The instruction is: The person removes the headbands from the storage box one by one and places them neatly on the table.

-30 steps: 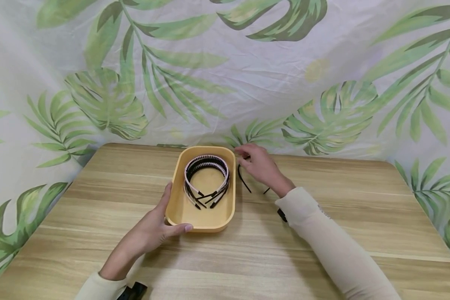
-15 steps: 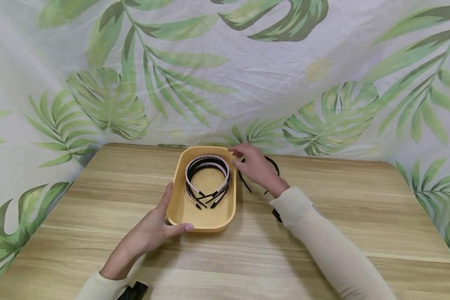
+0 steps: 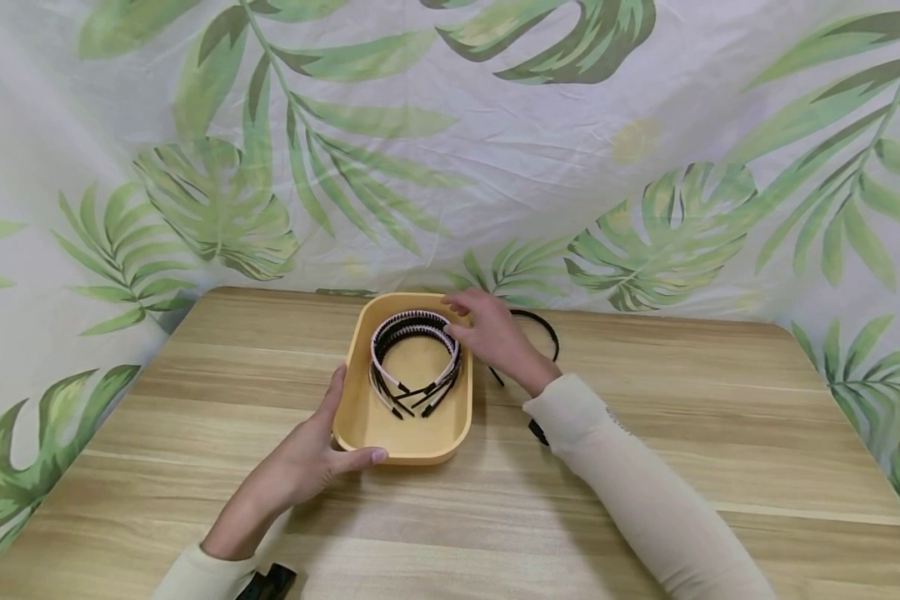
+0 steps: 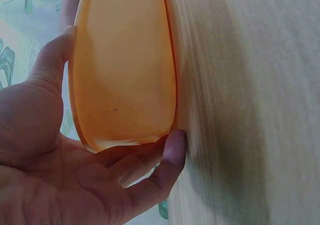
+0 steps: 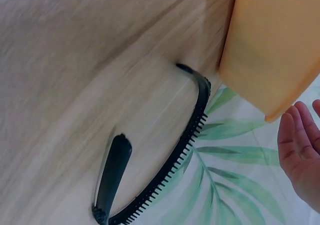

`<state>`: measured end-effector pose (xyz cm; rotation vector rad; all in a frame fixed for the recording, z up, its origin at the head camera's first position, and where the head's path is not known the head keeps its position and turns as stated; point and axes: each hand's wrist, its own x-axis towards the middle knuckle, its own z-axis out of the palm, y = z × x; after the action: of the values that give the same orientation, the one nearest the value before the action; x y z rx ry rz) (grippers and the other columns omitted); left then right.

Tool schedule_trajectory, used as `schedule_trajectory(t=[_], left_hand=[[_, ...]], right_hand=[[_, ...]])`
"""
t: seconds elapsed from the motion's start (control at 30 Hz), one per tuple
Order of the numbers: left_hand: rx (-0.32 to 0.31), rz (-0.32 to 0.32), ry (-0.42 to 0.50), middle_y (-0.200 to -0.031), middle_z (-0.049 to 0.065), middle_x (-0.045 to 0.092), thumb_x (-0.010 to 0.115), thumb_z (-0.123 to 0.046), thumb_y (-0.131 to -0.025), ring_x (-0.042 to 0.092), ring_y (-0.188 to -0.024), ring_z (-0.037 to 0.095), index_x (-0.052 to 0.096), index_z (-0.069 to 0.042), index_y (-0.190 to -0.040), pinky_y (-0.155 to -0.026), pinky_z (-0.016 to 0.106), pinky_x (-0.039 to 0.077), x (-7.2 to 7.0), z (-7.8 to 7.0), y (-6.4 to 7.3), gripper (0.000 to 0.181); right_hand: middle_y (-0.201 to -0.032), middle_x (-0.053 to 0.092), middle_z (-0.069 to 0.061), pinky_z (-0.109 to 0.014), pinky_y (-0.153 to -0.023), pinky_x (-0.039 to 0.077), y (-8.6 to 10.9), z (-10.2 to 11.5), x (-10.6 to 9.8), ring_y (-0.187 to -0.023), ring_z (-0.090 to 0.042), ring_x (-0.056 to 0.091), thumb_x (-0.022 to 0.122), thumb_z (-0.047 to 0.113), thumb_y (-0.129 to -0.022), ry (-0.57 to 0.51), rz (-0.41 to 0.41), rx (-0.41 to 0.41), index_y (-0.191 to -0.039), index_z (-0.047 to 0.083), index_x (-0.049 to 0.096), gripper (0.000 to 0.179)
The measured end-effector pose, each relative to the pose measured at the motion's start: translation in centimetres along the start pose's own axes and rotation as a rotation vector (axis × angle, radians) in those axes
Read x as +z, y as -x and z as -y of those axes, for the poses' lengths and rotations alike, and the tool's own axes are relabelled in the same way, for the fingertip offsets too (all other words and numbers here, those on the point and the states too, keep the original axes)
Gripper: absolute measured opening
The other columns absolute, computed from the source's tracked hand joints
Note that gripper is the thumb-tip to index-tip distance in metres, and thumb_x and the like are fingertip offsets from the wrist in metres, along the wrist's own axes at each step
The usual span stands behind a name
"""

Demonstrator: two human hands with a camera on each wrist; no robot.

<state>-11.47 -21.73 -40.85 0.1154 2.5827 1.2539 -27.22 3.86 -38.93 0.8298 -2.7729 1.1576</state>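
Observation:
My left hand [image 3: 303, 460] grips a yellow bin [image 3: 412, 443] at its near left corner, with the thumb along the near rim. In the left wrist view, fingers of my left hand [image 4: 120, 175] curl around the bin's wall [image 4: 125, 70]. Several black and white headbands [image 3: 416, 323] lie overlapped inside the bin. Over the bin's far right rim hovers my right hand [image 3: 498, 337], fingers loosely bent, with nothing seen in them. A black toothed headband [image 5: 182, 142] lies on the table to the bin's right; in the head view my right hand partly hides it.
The wooden table [image 3: 682, 417] reaches back to a leaf-print cloth [image 3: 525, 150] hanging behind it. Bare wood shows to the left and right of the bin, and in front of it.
My right hand has moved left, from above the black headband on the table to the bin's far right rim, uncovering more of that headband. The left hand and bin stay put.

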Motion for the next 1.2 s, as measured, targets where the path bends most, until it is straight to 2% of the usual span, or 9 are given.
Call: schedule_trajectory(t=[0.4, 0.8, 1.2], left_hand=[[-0.016, 0.006, 0.002, -0.172, 0.029, 0.014, 0.084, -0.044, -0.088, 0.028, -0.154, 0.048, -0.020, -0.017, -0.166, -0.123, 0.065, 0.024, 0.0, 0.0, 0.0, 0.133], [-0.014, 0.002, -0.014, -0.171, 0.030, 0.016, 0.084, -0.044, -0.088, 0.032, -0.152, 0.048, -0.020, -0.016, -0.166, -0.122, 0.065, 0.027, 0.0, -0.1, 0.0, 0.133], [-0.008, 0.002, -0.017, -0.171, 0.030, 0.015, 0.084, -0.045, -0.089, 0.033, -0.152, 0.048, -0.021, -0.017, -0.166, -0.121, 0.065, 0.029, 0.0, 0.0, 0.0, 0.133]], right_hand=[[-0.127, 0.071, -0.018, -0.045, -0.101, 0.054, -0.8, 0.4, 1.0, -0.117, -0.034, 0.067, 0.076, 0.008, -0.095, 0.045, -0.001, -0.049, -0.134, 0.000, 0.069, 0.040], [-0.137, 0.067, -0.015, -0.044, -0.103, 0.054, -1.6, 0.3, 1.7, -0.123, -0.033, 0.065, 0.070, 0.011, -0.101, 0.060, 0.073, -0.010, -0.142, 0.003, 0.064, 0.042], [-0.144, 0.065, -0.014, -0.043, -0.119, 0.042, -2.6, 0.4, 2.4, -0.139, -0.031, 0.056, 0.066, 0.006, -0.101, 0.147, 0.097, -0.039, -0.142, 0.004, 0.065, 0.041]])
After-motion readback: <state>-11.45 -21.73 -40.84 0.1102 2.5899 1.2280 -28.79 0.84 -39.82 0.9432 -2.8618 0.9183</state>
